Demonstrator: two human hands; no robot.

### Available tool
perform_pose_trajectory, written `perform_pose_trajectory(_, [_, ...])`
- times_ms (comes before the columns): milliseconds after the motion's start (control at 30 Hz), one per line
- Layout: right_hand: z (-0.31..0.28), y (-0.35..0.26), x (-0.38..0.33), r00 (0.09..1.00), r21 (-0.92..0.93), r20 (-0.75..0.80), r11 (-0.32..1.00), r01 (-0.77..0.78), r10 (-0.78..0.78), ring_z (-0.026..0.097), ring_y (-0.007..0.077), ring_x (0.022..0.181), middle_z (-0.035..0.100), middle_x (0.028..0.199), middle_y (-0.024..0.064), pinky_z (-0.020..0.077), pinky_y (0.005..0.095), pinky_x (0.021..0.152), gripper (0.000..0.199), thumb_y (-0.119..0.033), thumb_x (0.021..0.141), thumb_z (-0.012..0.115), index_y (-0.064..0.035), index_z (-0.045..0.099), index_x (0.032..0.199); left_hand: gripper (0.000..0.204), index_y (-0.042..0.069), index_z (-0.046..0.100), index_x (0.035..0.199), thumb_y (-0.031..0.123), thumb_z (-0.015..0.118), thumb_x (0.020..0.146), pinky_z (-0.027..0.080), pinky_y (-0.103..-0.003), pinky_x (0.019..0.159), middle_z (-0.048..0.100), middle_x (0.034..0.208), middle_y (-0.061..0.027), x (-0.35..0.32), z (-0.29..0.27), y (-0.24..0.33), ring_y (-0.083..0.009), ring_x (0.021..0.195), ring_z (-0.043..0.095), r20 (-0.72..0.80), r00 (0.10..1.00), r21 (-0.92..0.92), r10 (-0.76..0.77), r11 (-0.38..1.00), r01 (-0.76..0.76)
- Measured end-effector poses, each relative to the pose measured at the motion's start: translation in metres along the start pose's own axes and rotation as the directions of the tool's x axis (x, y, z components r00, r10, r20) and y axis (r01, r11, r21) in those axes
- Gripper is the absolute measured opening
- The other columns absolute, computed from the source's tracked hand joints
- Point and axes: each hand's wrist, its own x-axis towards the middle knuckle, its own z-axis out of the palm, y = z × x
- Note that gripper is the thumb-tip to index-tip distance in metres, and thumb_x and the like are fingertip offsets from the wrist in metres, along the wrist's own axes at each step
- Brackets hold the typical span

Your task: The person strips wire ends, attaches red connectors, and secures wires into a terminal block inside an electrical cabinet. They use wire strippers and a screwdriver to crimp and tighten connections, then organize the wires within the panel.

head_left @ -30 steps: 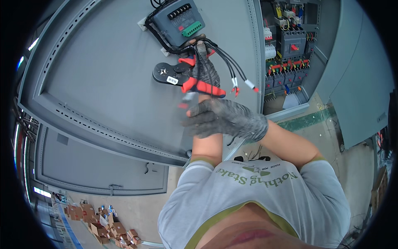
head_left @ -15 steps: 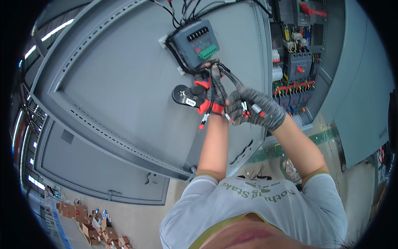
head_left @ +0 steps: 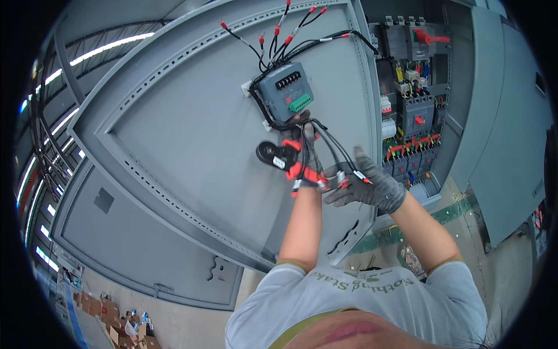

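Both my hands wear grey gloves. My left hand [head_left: 309,152] is beneath the grey control module [head_left: 285,93], closed around crimping pliers [head_left: 306,174] with red handles and a round black head. Black wires [head_left: 335,145] hang from the module past that hand; their ends carry white sleeves and red tips. Fingers near the module's lower edge are partly hidden behind the wires. My right hand [head_left: 376,185] is spread, thumb up, with the loose wire ends hanging in front of its palm and fingers. The module has a green terminal block [head_left: 300,103].
The module is fixed on a large grey cabinet door [head_left: 197,134]. More red-tipped wires [head_left: 276,35] fan out above it. At right stands an open cabinet with breakers [head_left: 417,113] and a red handle [head_left: 431,37]. Cardboard boxes [head_left: 119,326] lie on the floor at lower left.
My right hand has gone from curled fingers around the wire ends to spread fingers, and the ends have swung apart. The whole scene sits lower in the picture. My left hand keeps the crimping pliers.
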Motion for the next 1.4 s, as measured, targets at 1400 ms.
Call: perform_pose_trajectory(1400, [-0.311, 0.487, -0.563, -0.177, 0.484, -0.865, 0.689, -0.540, 0.470, 0.063, 0.0322, 0.083, 0.065, 0.087, 0.0201, 0.0477, 0.0405, 0.075, 0.038, -0.035, 0.085, 0.062, -0.0002, 0.061, 0.101, 0.040, 0.005, 0.056, 0.117, 0.025, 0.065, 0.083, 0.047, -0.036, 0.089, 0.065, 0.106, -0.0149, -0.639, -0.153, -0.185, -0.0279, 0.101, 0.062, 0.069, -0.627, 0.933, -0.776, 0.273, -0.235])
